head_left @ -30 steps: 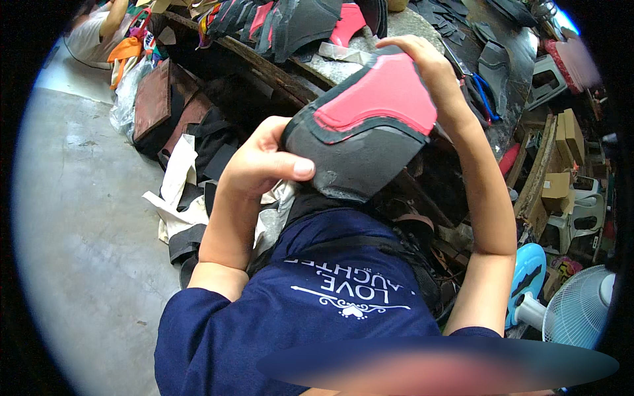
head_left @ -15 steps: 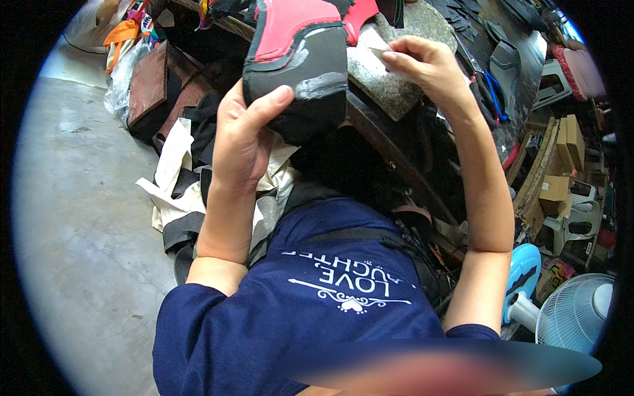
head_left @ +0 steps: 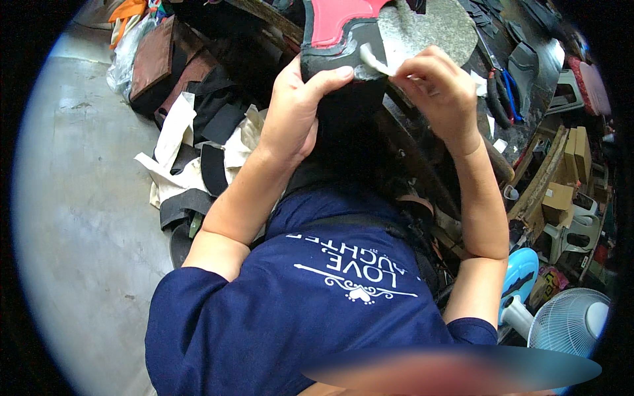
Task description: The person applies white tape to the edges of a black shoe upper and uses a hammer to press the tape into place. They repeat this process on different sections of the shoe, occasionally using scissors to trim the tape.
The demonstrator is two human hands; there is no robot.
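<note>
My left hand (head_left: 294,109) grips a black-and-red shaped piece (head_left: 323,61) at its lower left edge, with the thumb lying across the front. The piece has a pink-red panel bordered in black, and grey smears mark its lower part. Its top runs out of the picture. Between the bent fingers of my right hand (head_left: 441,92) is one end of a small white strip (head_left: 374,61). The strip's curled other end lies over the smeared right side of the black-and-red piece.
Behind the hands lies a grey speckled slab (head_left: 432,30). Blue-handled scissors (head_left: 510,89) and black scraps (head_left: 525,63) lie on the dark worktop at right. White and black cloth pieces (head_left: 181,181) are heaped at left, below a brown box (head_left: 152,63). A fan (head_left: 569,323) stands lower right.
My left hand and the black-and-red piece have moved right and away. My right hand is slightly lower and further right, and the white strip now curls over the smeared part.
</note>
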